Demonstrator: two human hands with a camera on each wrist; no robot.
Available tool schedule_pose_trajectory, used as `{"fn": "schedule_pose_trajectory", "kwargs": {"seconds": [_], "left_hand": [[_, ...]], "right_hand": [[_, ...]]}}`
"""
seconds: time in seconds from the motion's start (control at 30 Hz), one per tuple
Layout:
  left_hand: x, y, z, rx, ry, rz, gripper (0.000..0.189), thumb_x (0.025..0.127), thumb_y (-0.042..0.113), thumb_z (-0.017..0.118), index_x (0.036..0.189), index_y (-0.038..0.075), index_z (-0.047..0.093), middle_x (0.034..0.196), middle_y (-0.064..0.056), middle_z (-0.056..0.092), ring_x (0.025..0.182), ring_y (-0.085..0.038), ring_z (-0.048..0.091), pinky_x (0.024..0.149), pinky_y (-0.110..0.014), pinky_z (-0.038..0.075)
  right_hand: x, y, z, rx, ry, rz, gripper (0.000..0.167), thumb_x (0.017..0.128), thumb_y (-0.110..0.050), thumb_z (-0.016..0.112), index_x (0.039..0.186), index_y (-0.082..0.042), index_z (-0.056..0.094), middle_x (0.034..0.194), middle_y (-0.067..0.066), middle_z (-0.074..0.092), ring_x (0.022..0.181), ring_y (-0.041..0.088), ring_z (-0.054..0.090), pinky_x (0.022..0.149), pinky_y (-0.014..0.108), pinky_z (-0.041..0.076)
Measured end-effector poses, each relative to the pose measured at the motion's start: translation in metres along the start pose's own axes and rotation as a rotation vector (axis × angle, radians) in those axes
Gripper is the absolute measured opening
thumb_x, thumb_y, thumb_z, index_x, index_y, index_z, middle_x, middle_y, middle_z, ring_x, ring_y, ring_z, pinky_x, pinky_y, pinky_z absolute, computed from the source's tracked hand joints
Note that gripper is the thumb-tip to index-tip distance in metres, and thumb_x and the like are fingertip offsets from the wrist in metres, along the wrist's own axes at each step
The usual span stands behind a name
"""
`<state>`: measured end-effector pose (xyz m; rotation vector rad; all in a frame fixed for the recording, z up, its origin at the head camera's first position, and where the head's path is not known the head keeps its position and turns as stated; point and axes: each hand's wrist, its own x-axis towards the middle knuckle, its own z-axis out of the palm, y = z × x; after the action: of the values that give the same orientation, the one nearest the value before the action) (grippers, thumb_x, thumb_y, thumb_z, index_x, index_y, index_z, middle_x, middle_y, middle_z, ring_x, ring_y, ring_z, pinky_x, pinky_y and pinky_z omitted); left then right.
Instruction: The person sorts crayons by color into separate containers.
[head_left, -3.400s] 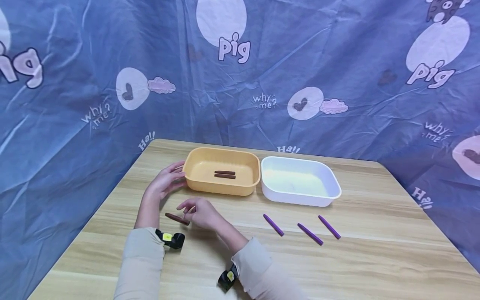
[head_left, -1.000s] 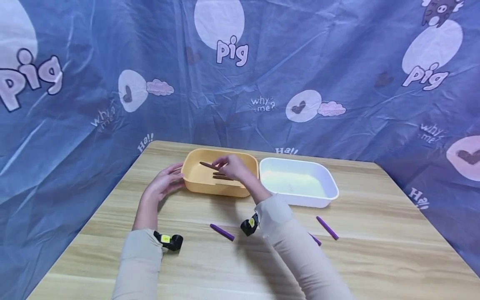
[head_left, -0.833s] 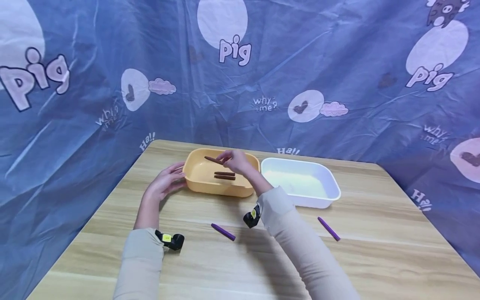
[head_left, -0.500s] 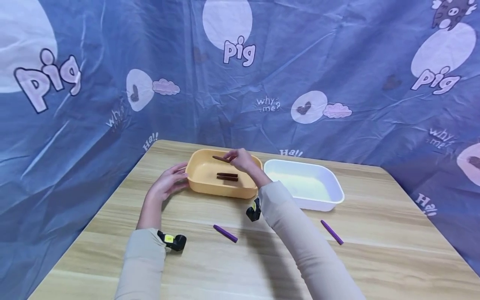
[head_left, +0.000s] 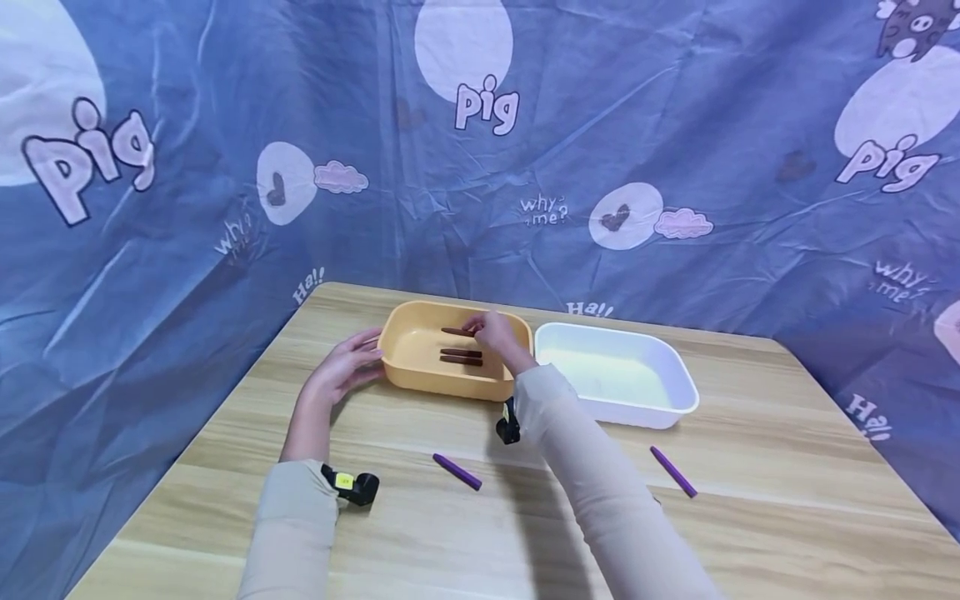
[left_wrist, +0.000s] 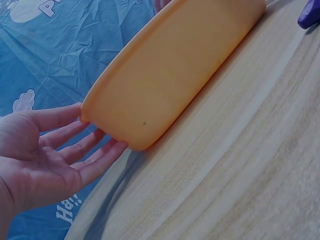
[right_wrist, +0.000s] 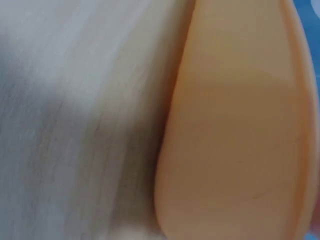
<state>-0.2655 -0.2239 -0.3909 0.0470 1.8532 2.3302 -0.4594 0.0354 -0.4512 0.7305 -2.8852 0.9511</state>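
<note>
In the head view, my left hand point(head_left: 347, 367) rests straight fingers against the left end of the orange bin point(head_left: 442, 385). The left wrist view shows its fingertips point(left_wrist: 120, 145) touching the outer wall. My right hand point(head_left: 495, 332) reaches into that bin and pinches the right end of a brown crayon point(head_left: 454, 332), low over the floor near the back wall. Two more brown crayons point(head_left: 461, 357) lie side by side in the bin, nearer the front. Only the bin's outer wall point(right_wrist: 235, 135) fills the right wrist view; the right hand's fingers are hidden there.
A white bin point(head_left: 637, 414) stands right of the orange one, close beside it. On the wooden table point(head_left: 390, 533) lie a purple crayon point(head_left: 457, 472) in front and another purple crayon point(head_left: 672, 471) at the right. My right sleeve point(head_left: 600, 492) crosses between them.
My right hand has carried the brown crayon from the table into the orange bin and lowered it. The nearest purple crayon has shifted left. My left hand stays on the bin.
</note>
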Motion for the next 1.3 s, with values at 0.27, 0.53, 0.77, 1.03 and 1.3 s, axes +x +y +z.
{"fn": "schedule_pose_trajectory", "kwargs": {"seconds": [0.27,0.53,0.77,1.03,1.3], "left_hand": [[0.001,0.001,-0.001,0.011,-0.001,-0.009,0.057,0.094,-0.006,0.039,0.145,-0.001,0.016,0.146,-0.023,0.019,0.129,-0.039,0.026,0.098,-0.046,0.033],[0.003,0.003,-0.002,0.012,0.000,-0.011,0.056,0.094,-0.007,0.039,0.144,-0.001,0.016,0.146,-0.024,0.019,0.129,-0.039,0.026,0.098,-0.046,0.033],[0.003,0.003,-0.002,0.006,-0.009,-0.013,0.057,0.093,-0.006,0.040,0.145,-0.001,0.014,0.146,-0.025,0.018,0.129,-0.039,0.025,0.099,-0.047,0.031],[0.003,0.002,0.001,0.002,0.000,-0.017,0.057,0.093,-0.006,0.039,0.144,-0.002,0.015,0.146,-0.024,0.019,0.129,-0.040,0.026,0.099,-0.047,0.032],[0.000,0.017,0.010,0.260,0.167,0.012,0.059,0.089,-0.003,0.050,0.142,-0.001,0.025,0.143,-0.022,0.028,0.124,-0.038,0.034,0.099,-0.044,0.033]], "right_hand": [[-0.047,-0.059,-0.024,0.002,0.007,0.098,0.041,0.066,0.014,0.047,0.089,-0.008,0.073,0.083,0.006,0.065,0.077,0.020,0.056,0.069,0.029,0.045],[-0.012,0.003,0.017,-0.058,0.070,0.084,0.041,0.063,0.009,0.047,0.080,-0.018,0.073,0.075,0.000,0.062,0.069,0.017,0.052,0.060,0.027,0.041],[0.007,0.032,0.034,-0.093,0.096,0.109,0.037,0.068,0.004,0.048,0.079,-0.020,0.073,0.078,0.000,0.063,0.070,0.019,0.052,0.062,0.029,0.041],[-0.032,-0.027,-0.019,0.020,-0.017,0.190,0.043,0.074,0.009,0.047,0.094,-0.018,0.074,0.092,0.001,0.065,0.086,0.017,0.057,0.075,0.029,0.046],[-0.070,-0.069,-0.073,0.075,0.051,0.028,0.036,0.077,0.012,0.047,0.098,-0.005,0.071,0.095,0.012,0.066,0.088,0.024,0.059,0.071,0.030,0.048]]}}
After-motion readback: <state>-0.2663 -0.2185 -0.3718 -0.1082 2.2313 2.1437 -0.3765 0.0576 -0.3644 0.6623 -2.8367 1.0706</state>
